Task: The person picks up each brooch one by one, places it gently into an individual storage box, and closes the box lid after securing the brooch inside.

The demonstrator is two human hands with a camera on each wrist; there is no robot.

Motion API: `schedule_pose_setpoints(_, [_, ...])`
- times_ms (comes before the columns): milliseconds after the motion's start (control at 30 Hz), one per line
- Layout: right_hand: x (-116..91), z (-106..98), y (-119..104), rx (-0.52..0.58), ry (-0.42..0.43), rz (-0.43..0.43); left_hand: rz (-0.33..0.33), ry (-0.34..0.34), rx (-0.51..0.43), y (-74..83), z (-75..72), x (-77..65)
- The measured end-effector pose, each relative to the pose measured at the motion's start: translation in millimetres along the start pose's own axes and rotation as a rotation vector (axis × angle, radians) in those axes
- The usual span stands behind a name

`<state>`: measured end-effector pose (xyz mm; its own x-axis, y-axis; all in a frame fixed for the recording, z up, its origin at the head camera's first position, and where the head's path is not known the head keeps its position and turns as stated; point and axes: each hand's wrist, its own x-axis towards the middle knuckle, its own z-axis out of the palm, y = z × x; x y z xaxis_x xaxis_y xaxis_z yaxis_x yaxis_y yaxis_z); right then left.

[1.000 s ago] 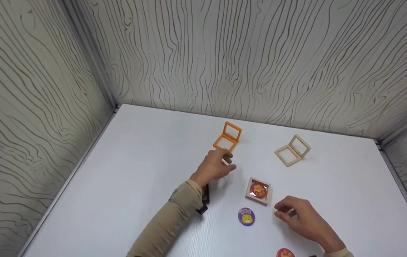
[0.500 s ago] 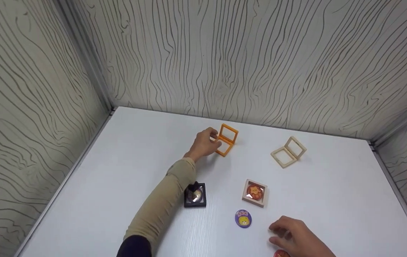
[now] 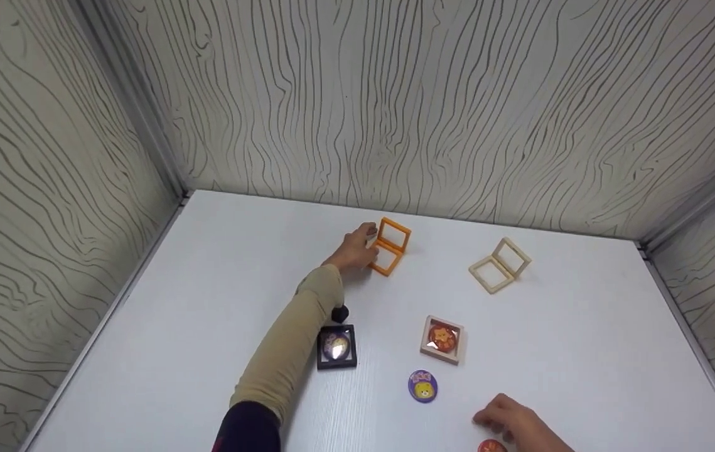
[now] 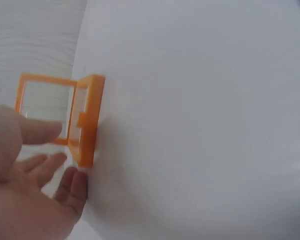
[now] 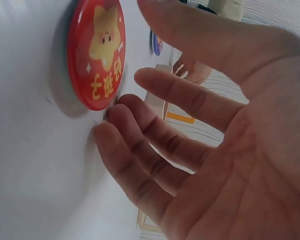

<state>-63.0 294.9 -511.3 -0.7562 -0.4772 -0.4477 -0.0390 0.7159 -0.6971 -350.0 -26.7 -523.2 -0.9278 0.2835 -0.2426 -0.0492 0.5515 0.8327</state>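
My left hand [image 3: 355, 248] is at the left side of an orange hinged frame [image 3: 385, 266] whose lid stands up. In the left wrist view its thumb and fingers are parted around the near corner of the orange frame [image 4: 93, 120]; whether they touch it I cannot tell. At the lower right my right hand [image 3: 517, 422] hovers low, beside a red round badge [image 3: 492, 446]. Up close, the red badge [image 5: 97, 52] shows a yellow star figure and yellow characters. The relaxed fingers of the right hand [image 5: 225, 150] reach down near its edge without gripping it.
A light wooden frame [image 3: 424, 346] holds a red badge, and a black frame [image 3: 321, 363] holds another badge, beside the left sleeve. A purple bear badge [image 3: 423, 386] lies between. An open beige hinged frame [image 3: 483, 281] stands at back right. Patterned walls [image 3: 357, 113] border the table.
My left hand has moved away from me and to the left, up to the orange frame, uncovering the black frame. My right hand has drawn back toward the red badge near the bottom edge.
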Motion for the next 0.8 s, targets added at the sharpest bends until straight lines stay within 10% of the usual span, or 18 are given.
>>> schedule_pose_setpoints(267, [-7,15,12,0.027,0.054,-0.168,0.009,-0.045,0.054,0.0,-9.3,7.1])
schedule_pose_setpoints(800, [-15,6,14,0.057,0.025,-0.158,0.075,0.075,0.085,0.3,-4.1,10.2])
